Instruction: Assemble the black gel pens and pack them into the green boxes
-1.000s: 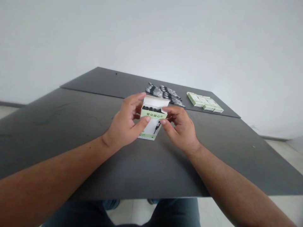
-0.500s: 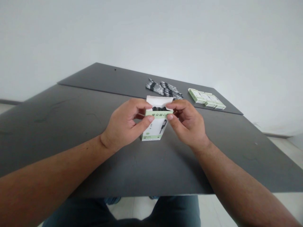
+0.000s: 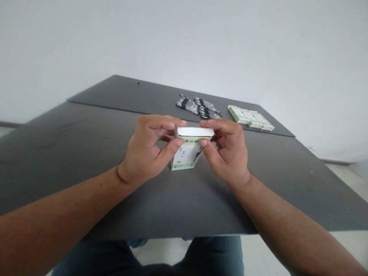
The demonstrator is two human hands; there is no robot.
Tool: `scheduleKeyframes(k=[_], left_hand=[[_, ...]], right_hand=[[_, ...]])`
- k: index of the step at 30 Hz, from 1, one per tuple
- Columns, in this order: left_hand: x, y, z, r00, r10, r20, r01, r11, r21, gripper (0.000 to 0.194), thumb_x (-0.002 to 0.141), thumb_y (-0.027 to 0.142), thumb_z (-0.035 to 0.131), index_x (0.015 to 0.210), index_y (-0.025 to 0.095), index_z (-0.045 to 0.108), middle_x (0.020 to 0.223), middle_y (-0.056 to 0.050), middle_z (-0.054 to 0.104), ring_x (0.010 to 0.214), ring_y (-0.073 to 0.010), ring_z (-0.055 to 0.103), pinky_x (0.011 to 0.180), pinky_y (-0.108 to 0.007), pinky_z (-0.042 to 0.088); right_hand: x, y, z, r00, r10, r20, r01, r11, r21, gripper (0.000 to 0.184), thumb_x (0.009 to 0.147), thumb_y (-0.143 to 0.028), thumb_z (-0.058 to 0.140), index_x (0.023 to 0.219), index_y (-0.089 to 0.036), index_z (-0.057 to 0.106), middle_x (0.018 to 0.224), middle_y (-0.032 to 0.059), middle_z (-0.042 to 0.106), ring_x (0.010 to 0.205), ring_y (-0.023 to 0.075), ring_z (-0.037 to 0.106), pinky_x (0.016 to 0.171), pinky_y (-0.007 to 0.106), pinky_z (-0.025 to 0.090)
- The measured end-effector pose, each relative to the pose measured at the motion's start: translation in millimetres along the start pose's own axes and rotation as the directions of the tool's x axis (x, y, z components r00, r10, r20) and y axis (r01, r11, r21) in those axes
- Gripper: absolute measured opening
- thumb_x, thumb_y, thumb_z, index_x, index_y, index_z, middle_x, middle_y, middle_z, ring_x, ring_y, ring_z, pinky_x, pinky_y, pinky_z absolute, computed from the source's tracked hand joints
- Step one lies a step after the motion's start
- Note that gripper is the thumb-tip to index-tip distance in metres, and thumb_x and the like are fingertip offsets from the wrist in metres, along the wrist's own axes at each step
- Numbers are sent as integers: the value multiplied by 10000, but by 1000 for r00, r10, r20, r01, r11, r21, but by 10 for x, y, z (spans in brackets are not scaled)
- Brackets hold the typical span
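A small white and green carton stands upright on the dark table in front of me, with printed characters along its upper front. Its white top flap is folded down over the opening, so the contents are hidden. My left hand grips the carton's upper left corner, thumb on the front and forefinger at the top edge. On the other side, my right hand holds the upper right corner in the same way, its forefinger over the flap's back edge.
Behind the carton lie bundles of black and clear pens, banded in dark wrap. Several flat green and white cartons lie at the back right. A tiny dark bit sits on the raised rear board. A pale wall stands behind.
The carton's top flap has come down from standing up to lying over the opening, covering the dark ends inside. Both hands have stayed at the upper corners.
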State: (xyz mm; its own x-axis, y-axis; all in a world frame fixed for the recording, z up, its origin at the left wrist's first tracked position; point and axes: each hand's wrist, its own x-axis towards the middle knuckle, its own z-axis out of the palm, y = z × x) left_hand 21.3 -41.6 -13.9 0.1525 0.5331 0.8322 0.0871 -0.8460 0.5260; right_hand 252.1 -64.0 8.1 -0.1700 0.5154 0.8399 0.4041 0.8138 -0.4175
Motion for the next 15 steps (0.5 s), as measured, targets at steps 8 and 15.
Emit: scheduleKeyframes(k=[8, 15], left_hand=[[65, 127, -42, 987, 142, 69, -151, 978, 141, 362, 1040, 263, 775, 1388, 303, 681, 1326, -58, 800, 1085, -214, 814, 871, -340, 714], [69, 232, -11, 995, 96, 25, -98, 990, 102, 258, 1053, 263, 751, 1304, 291, 693, 1266, -51, 802, 1086, -224, 799, 909, -384, 696]], right_hand=[[45, -71, -52, 996, -78, 35, 79, 996, -42, 249, 1080, -328, 723, 1329, -335, 709, 1265, 81, 797, 1170, 307, 743, 992, 558, 641], [48, -219, -30, 999, 39, 26, -39, 999, -6, 188, 1069, -313, 737, 1257, -316, 719, 1166, 63, 789, 1044, 265, 741, 896, 473, 634]])
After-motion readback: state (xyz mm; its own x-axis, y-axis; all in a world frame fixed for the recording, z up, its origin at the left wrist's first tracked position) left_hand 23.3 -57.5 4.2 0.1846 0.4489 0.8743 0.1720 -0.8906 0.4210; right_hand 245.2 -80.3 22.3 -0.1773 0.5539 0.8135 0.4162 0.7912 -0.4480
